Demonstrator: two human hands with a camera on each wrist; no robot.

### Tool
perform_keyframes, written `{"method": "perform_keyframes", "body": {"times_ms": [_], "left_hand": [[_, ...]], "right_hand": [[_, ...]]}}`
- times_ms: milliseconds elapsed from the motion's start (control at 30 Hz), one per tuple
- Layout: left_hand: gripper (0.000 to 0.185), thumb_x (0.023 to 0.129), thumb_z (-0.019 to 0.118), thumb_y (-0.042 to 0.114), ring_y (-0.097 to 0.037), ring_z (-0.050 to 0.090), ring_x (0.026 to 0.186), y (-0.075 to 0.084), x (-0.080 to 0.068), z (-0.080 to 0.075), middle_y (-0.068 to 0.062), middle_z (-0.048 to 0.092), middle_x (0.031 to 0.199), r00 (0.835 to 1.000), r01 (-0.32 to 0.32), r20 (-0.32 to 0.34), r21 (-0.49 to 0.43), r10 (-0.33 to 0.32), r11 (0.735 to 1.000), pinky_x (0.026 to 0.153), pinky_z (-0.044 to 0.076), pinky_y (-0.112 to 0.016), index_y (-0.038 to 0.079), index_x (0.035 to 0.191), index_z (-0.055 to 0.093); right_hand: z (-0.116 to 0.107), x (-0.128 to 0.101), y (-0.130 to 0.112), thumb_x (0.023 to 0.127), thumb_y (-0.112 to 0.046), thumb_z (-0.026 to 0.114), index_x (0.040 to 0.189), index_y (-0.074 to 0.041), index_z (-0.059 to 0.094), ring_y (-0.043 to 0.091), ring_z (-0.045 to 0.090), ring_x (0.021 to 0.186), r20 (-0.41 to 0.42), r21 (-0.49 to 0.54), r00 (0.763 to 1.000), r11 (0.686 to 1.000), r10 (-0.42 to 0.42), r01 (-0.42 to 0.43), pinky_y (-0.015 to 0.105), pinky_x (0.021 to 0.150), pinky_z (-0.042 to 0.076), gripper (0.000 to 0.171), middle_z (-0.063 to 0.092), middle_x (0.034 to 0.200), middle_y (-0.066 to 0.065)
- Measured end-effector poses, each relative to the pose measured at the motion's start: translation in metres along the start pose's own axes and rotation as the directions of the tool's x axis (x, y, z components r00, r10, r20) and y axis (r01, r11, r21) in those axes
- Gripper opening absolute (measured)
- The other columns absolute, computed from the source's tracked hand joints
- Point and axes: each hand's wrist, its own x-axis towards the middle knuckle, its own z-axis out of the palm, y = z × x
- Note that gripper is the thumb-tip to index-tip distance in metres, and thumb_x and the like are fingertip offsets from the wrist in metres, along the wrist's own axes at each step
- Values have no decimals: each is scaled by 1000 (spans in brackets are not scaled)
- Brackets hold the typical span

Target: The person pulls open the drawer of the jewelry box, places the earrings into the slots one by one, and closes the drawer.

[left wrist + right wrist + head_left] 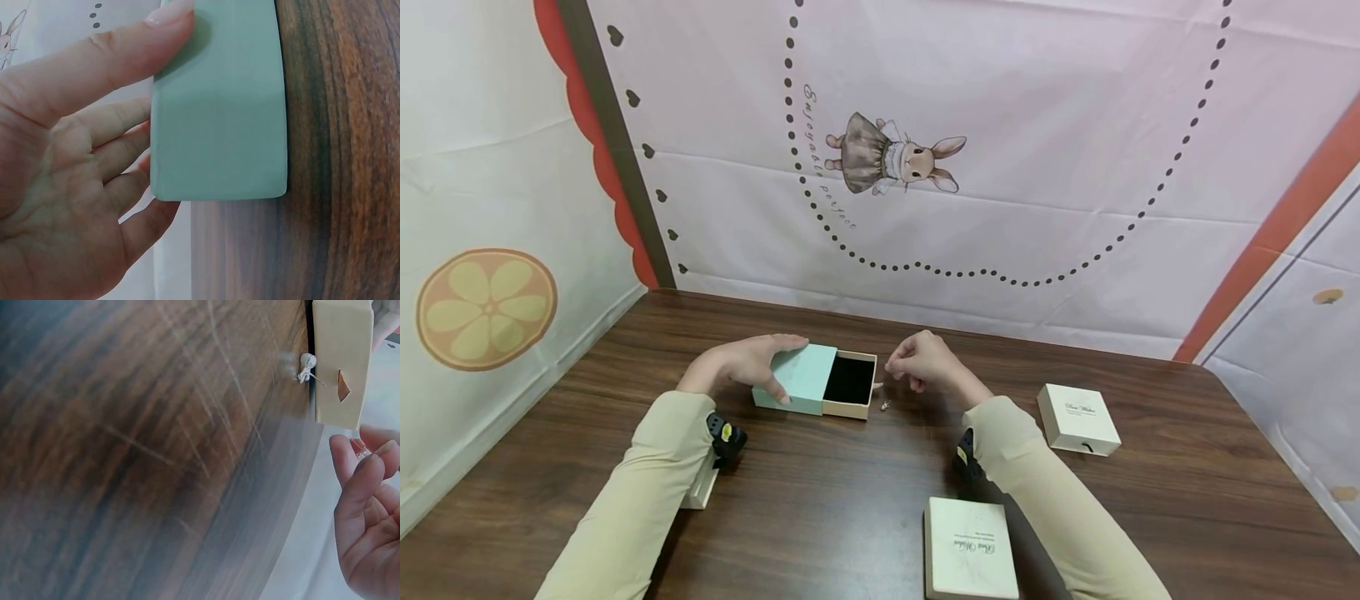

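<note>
We see a small drawer-style box at the middle of the dark wooden table. Its mint-green sleeve [797, 377] lies flat, a smooth matte shell with rounded corners. Out of the sleeve's right end slides a cream drawer [851, 384], pulled partly open, its inside lined in black and showing nothing in it. The drawer's right end wall carries a small cut tab. Just beside that end, on the near right, a tiny silvery earring [884, 406] lies loose on the wood, a pale bead on a thin post, close to the drawer.
</note>
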Motion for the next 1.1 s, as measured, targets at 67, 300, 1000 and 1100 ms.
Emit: {"method": "perform_keyframes", "body": {"times_ms": [67, 300, 1000, 1100], "left_hand": [[98, 64, 82, 16, -39, 15, 134, 0, 0, 0, -19, 18, 148, 1000, -1, 1, -1, 1, 1000, 103, 22, -54, 4, 143, 26], [98, 63, 82, 14, -39, 16, 134, 3, -2, -1, -20, 18, 148, 1000, 12, -3, -19, -12, 1000, 103, 23, -54, 5, 143, 26], [96, 65, 81, 14, -39, 16, 133, 4, -3, -1, -20, 18, 148, 1000, -2, 0, 0, 2, 1000, 103, 24, -54, 4, 143, 26], [96, 65, 81, 14, -40, 15, 133, 5, -3, 0, -21, 18, 148, 1000, -6, 0, 6, 6, 1000, 103, 23, -54, 3, 143, 26]], "right_hand": [[0, 1, 0, 85, -15, 64, 84, -2, 69, 8, 46, 37, 6, 12, 1000, 1000, -10, 10, 26, 42, 45, 14, 66, 72, 12], [3, 4, -2, 85, -16, 64, 87, -4, 71, 9, 43, 37, -31, 50, 999, 998, -21, 22, 23, 40, 39, 13, 63, 66, 13], [19, 13, -19, 73, -12, 76, 86, -5, 72, 8, 39, 35, -91, 156, 995, 986, -45, 59, 21, 39, 37, 15, 67, 70, 4], [22, 14, -19, 73, -11, 75, 88, -4, 72, 8, 40, 35, -85, 159, 995, 985, -47, 60, 21, 39, 38, 17, 68, 72, 5]]}}
